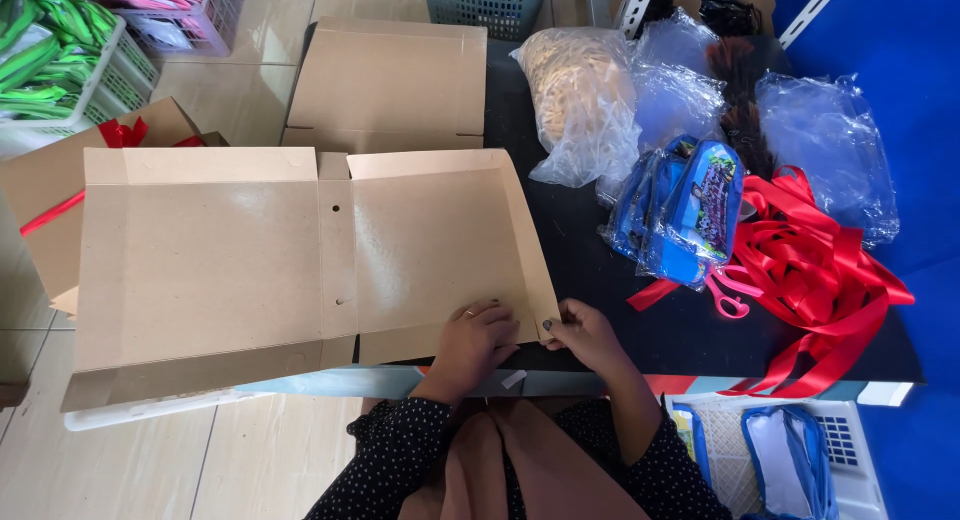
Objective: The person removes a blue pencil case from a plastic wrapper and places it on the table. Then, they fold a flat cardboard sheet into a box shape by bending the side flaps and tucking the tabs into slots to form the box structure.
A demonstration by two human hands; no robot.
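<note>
Head view, looking down over the seated person's lap: a large flat cardboard box blank (300, 255) is lying open across the near edge of the black tabletop (600, 270), its left part hanging out past the edge over the tiled floor.

Left hand (478, 332) is pressing flat, fingers together, on the near right panel of the cardboard. Right hand (580, 330) is pinching the near right corner flap, fingertips closed on the cardboard edge.

Progress, as I judge it: folding is only starting. The far and right side flaps are standing up slightly along their creases; the left half is sitting flat, its flaps not raised. No corner is locked, and no box shape is showing yet. Most of the folding looks left to do.

Around the work:
- a second flat cardboard sheet (390, 80) is lying beyond, at the far edge of the tabletop
- a finished-looking brown box with red ribbon (120, 132) is sitting at left, partly under the blank
- blue pencil pouches in clear wrap (690, 210) are resting to the right
- a heap of red ribbon (820, 270) is spreading over the right end, pink scissors (728, 292) just beside it
- clear plastic bags (590, 100) are bunching at the back
- a white basket of green items (60, 50) is standing on the floor at far left
</note>
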